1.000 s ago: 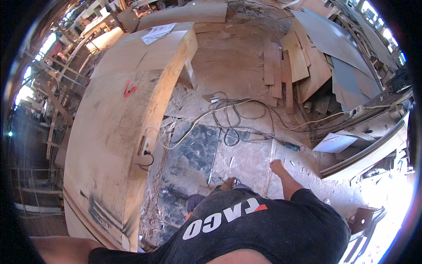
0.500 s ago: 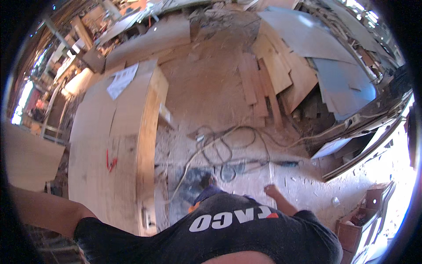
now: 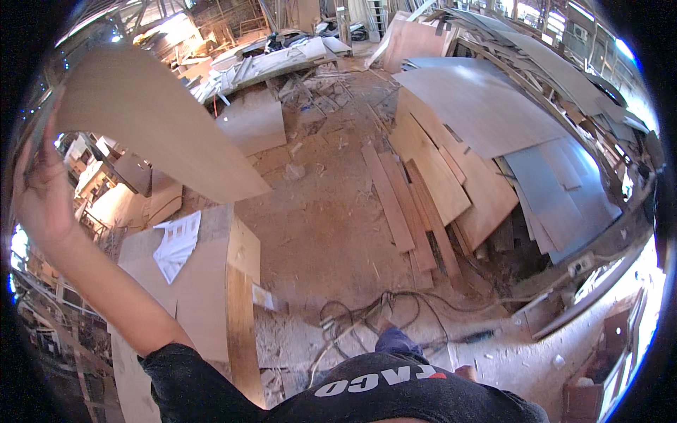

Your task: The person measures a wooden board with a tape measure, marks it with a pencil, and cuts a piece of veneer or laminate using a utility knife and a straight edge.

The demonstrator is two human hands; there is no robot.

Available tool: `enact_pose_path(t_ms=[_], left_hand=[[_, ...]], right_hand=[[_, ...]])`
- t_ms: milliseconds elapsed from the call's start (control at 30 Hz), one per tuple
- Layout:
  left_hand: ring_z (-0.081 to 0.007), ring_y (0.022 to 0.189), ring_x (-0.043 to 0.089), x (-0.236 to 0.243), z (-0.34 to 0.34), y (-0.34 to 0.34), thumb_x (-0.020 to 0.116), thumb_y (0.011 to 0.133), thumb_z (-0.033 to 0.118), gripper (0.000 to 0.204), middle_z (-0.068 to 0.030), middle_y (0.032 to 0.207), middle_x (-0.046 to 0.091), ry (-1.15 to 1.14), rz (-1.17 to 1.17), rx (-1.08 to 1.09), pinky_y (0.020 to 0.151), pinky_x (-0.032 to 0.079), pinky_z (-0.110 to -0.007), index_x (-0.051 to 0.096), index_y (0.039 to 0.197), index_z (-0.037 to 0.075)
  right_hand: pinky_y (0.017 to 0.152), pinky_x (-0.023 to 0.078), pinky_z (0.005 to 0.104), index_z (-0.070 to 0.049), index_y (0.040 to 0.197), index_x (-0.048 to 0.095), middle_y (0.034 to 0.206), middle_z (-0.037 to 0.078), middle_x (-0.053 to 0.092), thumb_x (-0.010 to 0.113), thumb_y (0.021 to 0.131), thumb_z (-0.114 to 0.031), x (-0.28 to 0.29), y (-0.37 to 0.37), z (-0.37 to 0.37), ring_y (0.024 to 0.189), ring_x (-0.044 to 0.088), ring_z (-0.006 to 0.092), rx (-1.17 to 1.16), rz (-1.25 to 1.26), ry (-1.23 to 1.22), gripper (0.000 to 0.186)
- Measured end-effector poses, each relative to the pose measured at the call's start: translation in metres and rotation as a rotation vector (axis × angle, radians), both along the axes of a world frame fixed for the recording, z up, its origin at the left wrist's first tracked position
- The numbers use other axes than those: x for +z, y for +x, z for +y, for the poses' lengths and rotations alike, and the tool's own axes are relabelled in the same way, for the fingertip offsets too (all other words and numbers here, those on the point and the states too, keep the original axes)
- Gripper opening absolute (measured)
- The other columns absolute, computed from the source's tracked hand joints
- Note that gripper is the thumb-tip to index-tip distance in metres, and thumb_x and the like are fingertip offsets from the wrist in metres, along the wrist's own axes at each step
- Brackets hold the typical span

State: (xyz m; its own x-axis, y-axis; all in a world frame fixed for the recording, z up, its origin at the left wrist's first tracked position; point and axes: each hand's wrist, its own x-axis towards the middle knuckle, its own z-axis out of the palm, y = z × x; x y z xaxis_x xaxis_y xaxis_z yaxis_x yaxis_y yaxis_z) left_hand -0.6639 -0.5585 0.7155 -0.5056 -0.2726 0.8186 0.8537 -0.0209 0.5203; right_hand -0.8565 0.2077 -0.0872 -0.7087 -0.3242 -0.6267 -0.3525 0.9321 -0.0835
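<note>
My left hand (image 3: 44, 190) is raised at the far left, its fingers up against the edge of a thin brown wooden panel (image 3: 155, 116). Tilted in the air, the panel slants from the hand down toward the middle of the floor. Below it stands a large wooden box-like piece (image 3: 194, 303) with a pale side edge, and a crumpled white paper (image 3: 178, 243) lies on its top. Only a small part of my right hand (image 3: 465, 371) shows beside my black shirt; its fingers are hidden.
A tangled cable (image 3: 416, 299) lies on the dusty floor in front of my feet. Several wooden strips (image 3: 388, 197) and stacked sheets (image 3: 486, 106) rest to the right. A cluttered workbench (image 3: 268, 67) stands at the back. At lower right there is a brown open box (image 3: 584, 396).
My left arm has swung up and forward, lifting the panel that was low at the left. My right hand has drawn back toward my body, and the view has tipped up.
</note>
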Motion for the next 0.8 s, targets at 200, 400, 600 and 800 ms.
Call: enact_pose_path(t_ms=[200, 400, 600, 800], left_hand=[[-0.0366, 0.134, 0.049, -0.079, -0.077, -0.151, 0.049, 0.1, 0.002, 0.052, -0.0328, 0.152, 0.039, 0.31, -0.032, 0.298, 0.114, 0.046, -0.043, 0.032, 0.145, -0.019], [-0.0266, 0.107, 0.067, -0.205, -0.168, -0.291, 0.059, 0.088, -0.003, 0.028, -0.0167, 0.114, 0.066, 0.59, -0.204, 0.546, 0.09, 0.062, -0.035, 0.058, 0.116, -0.007], [-0.0309, 0.112, 0.065, -0.267, -0.224, -0.445, 0.059, 0.079, -0.007, 0.041, -0.0164, 0.117, 0.066, 0.8, -0.409, 0.17, 0.098, 0.056, -0.045, 0.059, 0.12, -0.005], [-0.032, 0.11, 0.066, -0.303, -0.345, -0.589, 0.063, 0.076, -0.004, 0.049, -0.017, 0.118, 0.066, 0.809, -0.731, -0.111, 0.097, 0.053, -0.047, 0.058, 0.125, -0.005]], right_hand=[[0.092, 0.054, 0.0458, -0.008, 0.124, 0.067, 0.119, 0.019, 0.069, 0.07, 0.083, -0.028, 0.072, -0.264, -0.284, 0.108, 0.066, 0.0363, -0.07, 0.339, -0.502, 0.046], [0.112, 0.038, 0.0501, -0.003, 0.148, 0.042, 0.143, 0.024, 0.052, 0.084, 0.074, -0.042, 0.266, -0.478, -0.603, 0.134, 0.047, 0.0423, 0.186, 0.51, -1.19, 0.093], [0.118, 0.03, 0.0519, -0.002, 0.157, 0.024, 0.156, 0.023, 0.036, 0.086, 0.067, -0.061, 0.342, -0.549, -0.813, 0.143, 0.035, 0.0431, 0.412, 0.595, -1.343, 0.125], [0.115, 0.036, 0.0477, -0.003, 0.154, 0.032, 0.155, 0.02, 0.039, 0.09, 0.07, -0.041, 0.27, -0.642, -0.918, 0.14, 0.041, 0.0393, 0.146, 0.629, -1.408, 0.109]])
